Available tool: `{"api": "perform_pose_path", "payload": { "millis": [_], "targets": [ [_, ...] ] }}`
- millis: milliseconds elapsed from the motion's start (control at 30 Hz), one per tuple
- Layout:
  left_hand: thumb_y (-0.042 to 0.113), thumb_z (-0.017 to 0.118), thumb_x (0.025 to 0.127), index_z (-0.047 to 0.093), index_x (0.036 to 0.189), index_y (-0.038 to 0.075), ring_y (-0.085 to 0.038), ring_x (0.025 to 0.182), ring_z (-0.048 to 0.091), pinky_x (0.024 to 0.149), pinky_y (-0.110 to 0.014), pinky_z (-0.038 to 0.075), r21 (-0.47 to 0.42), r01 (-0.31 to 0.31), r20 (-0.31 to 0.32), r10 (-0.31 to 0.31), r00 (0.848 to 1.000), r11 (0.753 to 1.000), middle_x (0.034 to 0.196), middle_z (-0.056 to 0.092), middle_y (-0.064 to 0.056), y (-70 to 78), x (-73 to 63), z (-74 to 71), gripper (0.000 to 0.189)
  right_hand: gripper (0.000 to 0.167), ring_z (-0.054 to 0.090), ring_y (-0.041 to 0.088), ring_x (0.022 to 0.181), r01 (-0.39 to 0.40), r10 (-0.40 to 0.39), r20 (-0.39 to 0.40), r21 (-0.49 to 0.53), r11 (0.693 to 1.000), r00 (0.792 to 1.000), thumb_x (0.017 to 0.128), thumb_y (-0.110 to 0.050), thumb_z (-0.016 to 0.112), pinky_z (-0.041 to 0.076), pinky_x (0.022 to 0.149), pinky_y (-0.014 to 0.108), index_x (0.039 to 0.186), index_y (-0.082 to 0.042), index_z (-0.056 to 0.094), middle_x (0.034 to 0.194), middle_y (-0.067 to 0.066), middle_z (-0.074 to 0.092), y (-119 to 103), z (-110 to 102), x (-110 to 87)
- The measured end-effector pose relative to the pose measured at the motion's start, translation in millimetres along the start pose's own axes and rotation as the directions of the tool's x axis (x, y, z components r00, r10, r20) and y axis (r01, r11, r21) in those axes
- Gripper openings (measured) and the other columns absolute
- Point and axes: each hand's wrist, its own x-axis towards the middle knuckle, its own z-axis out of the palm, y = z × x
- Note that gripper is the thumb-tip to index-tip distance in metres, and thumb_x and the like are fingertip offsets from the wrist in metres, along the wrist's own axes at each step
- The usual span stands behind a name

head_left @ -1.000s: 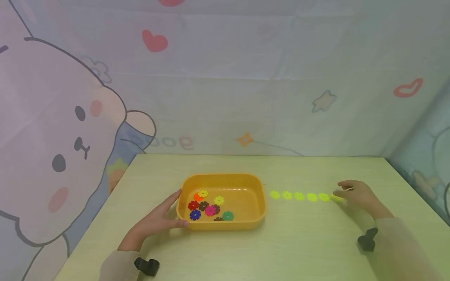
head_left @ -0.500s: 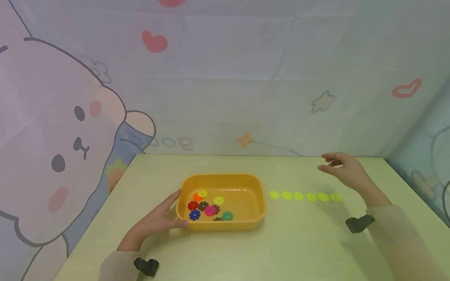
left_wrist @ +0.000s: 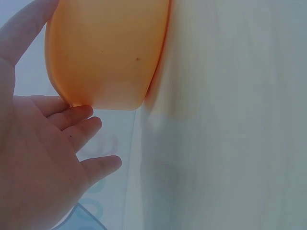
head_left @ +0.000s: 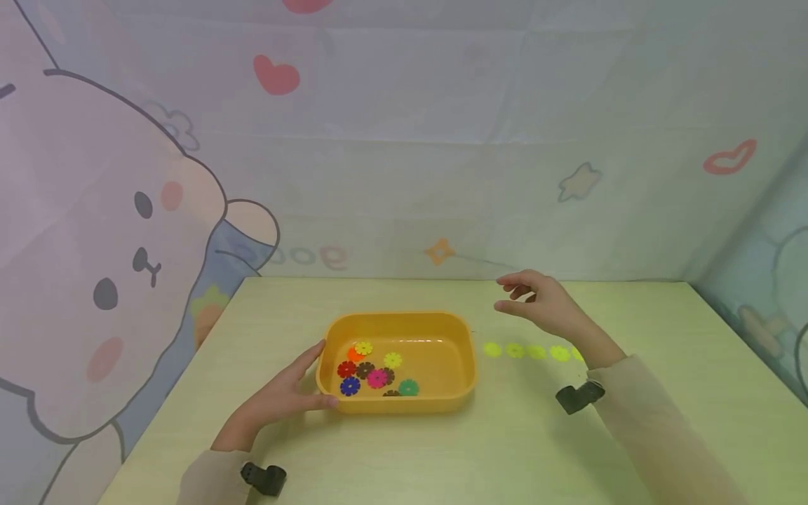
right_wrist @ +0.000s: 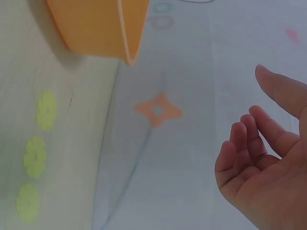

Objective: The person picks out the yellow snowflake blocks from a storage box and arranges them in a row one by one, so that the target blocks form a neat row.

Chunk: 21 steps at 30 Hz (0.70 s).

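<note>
A yellow plastic tray (head_left: 442, 400) stands on the table, with several snowflake-shaped building discs in mixed colours at its left side, among them a pink disc (head_left: 377, 379) and a green disc (head_left: 409, 388). My left hand (head_left: 280, 400) grips the tray's left end, thumb at the front and fingers along the side; the left wrist view shows the fingertips at the tray wall (left_wrist: 105, 57). My right hand (head_left: 546, 305) hovers above the table right of the tray, fingers loosely bent, nothing in them. Below it runs a row of yellow snowflake discs (head_left: 514, 350), its right end hidden by the forearm.
The pale table (head_left: 442, 456) ends at the back against a printed cloth (head_left: 404, 175). A second cloth wall (head_left: 770, 294) borders the right side. Both wrists carry small black cameras, including the right wrist camera (head_left: 579, 398).
My right hand has let go of a yellow disc at the row's right end, risen, and moved left toward the tray. The left hand and tray have stayed put.
</note>
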Motion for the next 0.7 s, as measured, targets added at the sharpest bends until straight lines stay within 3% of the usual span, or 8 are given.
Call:
{"api": "perform_pose_path", "payload": {
  "millis": [467, 700],
  "targets": [
    [0.037, 0.081, 0.077, 0.015, 0.155, 0.01, -0.045, 0.144, 0.009, 0.109, -0.07, 0.015, -0.016, -0.01, -0.004, 0.01, 1.0, 1.0, 0.159, 0.014, -0.019, -1.5, 0.6, 0.4, 0.105, 0.043, 0.058, 0.028, 0.101, 0.133, -0.149, 0.113, 0.138, 0.981, 0.982, 0.087, -0.017, 0.072, 0.051, 0.085, 0.036, 0.124, 0.001, 0.06, 0.118, 0.017, 0.061, -39, 72, 26.2],
    [0.036, 0.081, 0.077, 0.014, 0.156, 0.011, -0.046, 0.144, 0.01, 0.109, -0.07, 0.016, -0.012, 0.007, 0.0, -0.007, 1.0, 1.0, 0.16, 0.014, -0.02, 1.6, 0.0, -0.1, 0.106, 0.042, 0.057, 0.025, 0.101, 0.087, -0.114, 0.16, 0.17, 0.982, 0.98, 0.085, -0.017, 0.074, 0.05, 0.088, 0.035, 0.122, 0.0, 0.062, 0.122, 0.017, 0.06, -45, 101, 35.4]
  ]
}}
